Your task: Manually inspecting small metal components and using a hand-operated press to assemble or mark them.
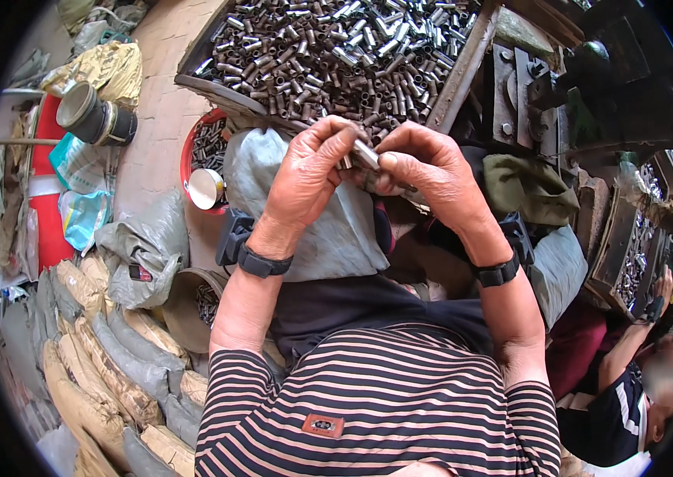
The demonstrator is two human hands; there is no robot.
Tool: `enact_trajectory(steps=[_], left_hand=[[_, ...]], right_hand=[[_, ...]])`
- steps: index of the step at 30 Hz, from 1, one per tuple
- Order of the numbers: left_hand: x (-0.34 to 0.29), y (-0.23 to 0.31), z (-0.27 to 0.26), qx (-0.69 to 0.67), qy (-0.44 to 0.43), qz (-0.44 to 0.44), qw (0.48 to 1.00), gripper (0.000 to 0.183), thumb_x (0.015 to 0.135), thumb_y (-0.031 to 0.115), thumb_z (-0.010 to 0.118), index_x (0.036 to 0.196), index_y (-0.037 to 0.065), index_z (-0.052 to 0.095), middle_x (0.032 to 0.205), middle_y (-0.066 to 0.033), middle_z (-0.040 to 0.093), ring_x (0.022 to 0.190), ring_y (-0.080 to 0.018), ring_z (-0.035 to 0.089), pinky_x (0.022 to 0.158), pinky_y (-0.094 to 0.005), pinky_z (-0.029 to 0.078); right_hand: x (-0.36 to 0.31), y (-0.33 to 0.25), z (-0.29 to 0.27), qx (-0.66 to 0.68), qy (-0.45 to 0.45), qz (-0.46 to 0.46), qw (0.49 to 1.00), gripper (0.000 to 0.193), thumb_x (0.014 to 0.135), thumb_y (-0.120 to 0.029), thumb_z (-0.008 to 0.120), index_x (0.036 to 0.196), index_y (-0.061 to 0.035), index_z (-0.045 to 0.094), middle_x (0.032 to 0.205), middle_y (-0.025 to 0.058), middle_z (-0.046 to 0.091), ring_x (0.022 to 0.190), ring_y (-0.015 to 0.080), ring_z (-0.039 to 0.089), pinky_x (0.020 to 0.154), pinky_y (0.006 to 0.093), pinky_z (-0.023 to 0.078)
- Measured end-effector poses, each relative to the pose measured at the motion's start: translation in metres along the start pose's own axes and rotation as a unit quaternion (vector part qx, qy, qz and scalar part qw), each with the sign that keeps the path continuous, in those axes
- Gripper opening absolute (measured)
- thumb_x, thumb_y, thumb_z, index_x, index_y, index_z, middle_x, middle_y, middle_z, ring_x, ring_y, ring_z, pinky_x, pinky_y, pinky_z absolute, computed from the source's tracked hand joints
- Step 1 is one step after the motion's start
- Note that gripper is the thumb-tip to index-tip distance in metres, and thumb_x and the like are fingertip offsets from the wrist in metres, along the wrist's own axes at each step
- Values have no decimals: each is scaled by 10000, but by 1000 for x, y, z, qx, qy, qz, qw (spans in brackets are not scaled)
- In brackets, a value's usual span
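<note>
My left hand (310, 171) and my right hand (434, 168) meet above the near edge of a wooden tray (229, 98) heaped with short metal tubes (336, 56), some shiny and some dark brown. A short silvery metal tube (366, 154) sits tilted between them. My right thumb and forefinger pinch its right end, while my left fingers close around its other end. Another small metal end shows by my left fingertips; I cannot tell whether it is a separate tube. Grey cloth (336, 238) covers my lap beneath the hands.
To the left stand a red tub (190, 163) with tubes and a white cup, a bucket (183, 306), and stacked sacks (106, 358). Heavy dark machinery (523, 99) rises at the right. Another person's arm (622, 350) reaches toward a second tray (630, 254) at far right.
</note>
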State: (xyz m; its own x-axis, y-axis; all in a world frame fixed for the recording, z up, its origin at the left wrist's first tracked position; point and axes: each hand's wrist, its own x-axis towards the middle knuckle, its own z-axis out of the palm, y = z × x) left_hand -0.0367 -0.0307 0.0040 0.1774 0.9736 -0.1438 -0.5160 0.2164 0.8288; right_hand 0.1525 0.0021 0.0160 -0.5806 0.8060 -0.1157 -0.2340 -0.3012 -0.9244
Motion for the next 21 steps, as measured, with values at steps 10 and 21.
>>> enact_trajectory(steps=[10,21], left_hand=[[6,45,-35,119,148,35,981,149,917,160,580,985,28,591,870,-77,643,799,-176,644,633,-280,523],[35,52,-36,820,132,137,540,178,830,155,623,916,33,526,913,-166,567,812,-386,607,678,-471,498]], right_hand=[[68,3,10,-535,97,-288,788,205,747,-132,675,912,-35,601,887,119,586,896,305,564,763,403,468],[131,19,27,-703,56,-302,642,434,732,-190,663,1138,-71,564,1230,105,534,1212,269,447,1019,434,319]])
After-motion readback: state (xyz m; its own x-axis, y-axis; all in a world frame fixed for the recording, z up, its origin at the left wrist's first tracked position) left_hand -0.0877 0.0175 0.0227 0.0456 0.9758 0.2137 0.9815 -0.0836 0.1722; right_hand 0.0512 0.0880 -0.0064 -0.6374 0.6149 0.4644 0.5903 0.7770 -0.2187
